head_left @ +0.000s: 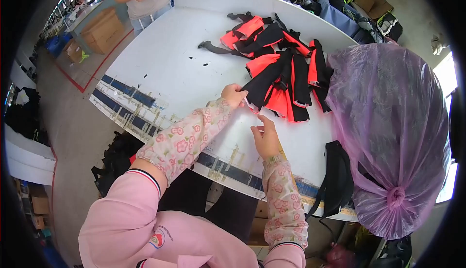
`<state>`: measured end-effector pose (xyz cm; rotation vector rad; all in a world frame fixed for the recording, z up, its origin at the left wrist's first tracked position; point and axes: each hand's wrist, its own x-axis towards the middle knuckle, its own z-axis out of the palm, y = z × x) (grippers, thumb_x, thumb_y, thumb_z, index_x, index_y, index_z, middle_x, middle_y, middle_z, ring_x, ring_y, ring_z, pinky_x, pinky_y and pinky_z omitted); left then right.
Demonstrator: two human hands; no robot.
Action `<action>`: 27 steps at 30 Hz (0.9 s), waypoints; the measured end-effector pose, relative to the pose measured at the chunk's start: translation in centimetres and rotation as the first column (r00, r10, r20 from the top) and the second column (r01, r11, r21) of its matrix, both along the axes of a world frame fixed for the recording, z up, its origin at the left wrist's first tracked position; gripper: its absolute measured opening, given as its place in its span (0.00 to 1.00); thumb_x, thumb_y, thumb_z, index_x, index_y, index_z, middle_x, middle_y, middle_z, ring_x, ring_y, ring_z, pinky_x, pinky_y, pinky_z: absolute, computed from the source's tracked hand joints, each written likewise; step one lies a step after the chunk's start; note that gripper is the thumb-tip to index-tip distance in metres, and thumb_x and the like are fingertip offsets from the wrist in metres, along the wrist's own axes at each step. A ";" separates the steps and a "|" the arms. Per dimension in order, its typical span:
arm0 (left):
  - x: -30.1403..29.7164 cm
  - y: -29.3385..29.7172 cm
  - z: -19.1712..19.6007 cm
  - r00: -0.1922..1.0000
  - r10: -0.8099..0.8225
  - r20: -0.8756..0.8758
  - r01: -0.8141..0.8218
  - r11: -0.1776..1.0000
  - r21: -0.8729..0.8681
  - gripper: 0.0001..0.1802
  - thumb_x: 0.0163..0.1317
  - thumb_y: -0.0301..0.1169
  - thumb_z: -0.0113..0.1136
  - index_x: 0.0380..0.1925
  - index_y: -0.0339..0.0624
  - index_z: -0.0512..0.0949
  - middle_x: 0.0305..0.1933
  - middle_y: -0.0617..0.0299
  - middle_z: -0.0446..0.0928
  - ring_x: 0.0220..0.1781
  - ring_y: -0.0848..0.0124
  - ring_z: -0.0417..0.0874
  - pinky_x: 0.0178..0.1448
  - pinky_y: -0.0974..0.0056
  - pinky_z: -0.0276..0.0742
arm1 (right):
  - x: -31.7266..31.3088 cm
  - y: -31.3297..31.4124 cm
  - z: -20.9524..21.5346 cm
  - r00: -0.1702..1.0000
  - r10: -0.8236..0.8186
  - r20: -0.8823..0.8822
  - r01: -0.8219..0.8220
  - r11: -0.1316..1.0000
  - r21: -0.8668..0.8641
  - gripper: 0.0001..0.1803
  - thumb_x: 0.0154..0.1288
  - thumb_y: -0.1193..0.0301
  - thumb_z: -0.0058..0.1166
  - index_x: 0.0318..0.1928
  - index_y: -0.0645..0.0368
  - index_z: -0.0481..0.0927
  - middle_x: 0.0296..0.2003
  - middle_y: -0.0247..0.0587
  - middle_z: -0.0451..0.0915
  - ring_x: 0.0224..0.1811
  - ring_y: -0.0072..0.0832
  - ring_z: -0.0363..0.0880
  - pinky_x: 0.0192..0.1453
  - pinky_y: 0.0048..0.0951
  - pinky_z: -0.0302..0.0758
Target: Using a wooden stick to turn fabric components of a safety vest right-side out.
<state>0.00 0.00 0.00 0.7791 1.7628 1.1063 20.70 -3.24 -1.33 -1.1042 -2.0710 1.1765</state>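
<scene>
Black cloth strip (262, 84) in pinching left hand (233, 96), likely to steady its end, with loosely spread right hand (266, 139) nearby

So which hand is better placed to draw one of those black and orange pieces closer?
Likely the left hand: it appears to pinch the near end of a black and orange piece. The right hand is open, with nothing visible in it.

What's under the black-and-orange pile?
The black-and-orange pile lies on the white table, whose top shows along its near edge. Anything beneath the overlapping pieces is covered, so can't tell.
</scene>
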 end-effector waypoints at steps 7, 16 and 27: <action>1.6 -14.9 3.5 0.982 -0.077 0.174 0.027 0.961 0.274 0.10 0.60 0.30 0.59 0.28 0.37 0.70 0.20 0.66 0.71 0.18 0.78 0.76 0.23 0.72 0.72 | 0.9 -7.1 5.0 0.986 0.050 -0.158 -0.044 0.998 0.040 0.40 0.53 0.72 0.63 0.65 0.59 0.56 0.58 0.50 0.62 0.49 0.37 0.72 0.48 0.32 0.75; 2.8 -27.4 0.8 0.924 -0.378 0.060 0.343 0.888 0.306 0.11 0.58 0.28 0.62 0.37 0.39 0.71 0.34 0.65 0.74 0.36 0.77 0.78 0.41 0.71 0.73 | 0.4 -14.3 1.1 0.979 0.000 -0.206 0.050 0.970 0.237 0.33 0.47 0.89 0.37 0.58 0.63 0.67 0.53 0.57 0.68 0.56 0.51 0.69 0.60 0.37 0.67; 6.0 -13.3 0.4 0.376 -0.354 -0.856 0.614 0.787 -0.055 0.40 0.53 0.61 0.54 0.64 0.58 0.61 0.72 0.43 0.45 0.74 0.44 0.41 0.65 0.26 0.32 | 5.8 -1.4 21.3 0.912 -0.158 -0.378 0.372 0.704 0.605 0.23 0.54 0.87 0.35 0.49 0.62 0.76 0.42 0.47 0.78 0.46 0.34 0.77 0.53 0.27 0.70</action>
